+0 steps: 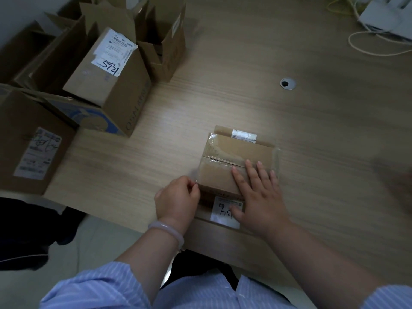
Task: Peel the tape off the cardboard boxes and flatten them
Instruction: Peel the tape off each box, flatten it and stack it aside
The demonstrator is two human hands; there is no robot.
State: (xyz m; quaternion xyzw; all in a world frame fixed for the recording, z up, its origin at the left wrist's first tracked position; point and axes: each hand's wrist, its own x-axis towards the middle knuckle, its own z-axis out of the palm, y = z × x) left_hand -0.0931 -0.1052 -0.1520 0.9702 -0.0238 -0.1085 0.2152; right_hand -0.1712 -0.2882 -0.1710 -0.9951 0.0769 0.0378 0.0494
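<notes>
The right hand presses flat, fingers straight, on the box. The left hand pinches what seems to be tape at its corner.

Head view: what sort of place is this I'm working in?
Probably an office desk: a wood-grain desktop with a round cable grommet, loose cables at the far right, and opened, labelled shipping boxes crowded at the left.

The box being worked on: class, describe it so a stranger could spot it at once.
On the wooden desk, near the front edge, apart from the larger boxes at left, lies a small box. It alone lies under the hands, glossy with clear tape: right hand flat on top, left hand pinching that tape.
</notes>
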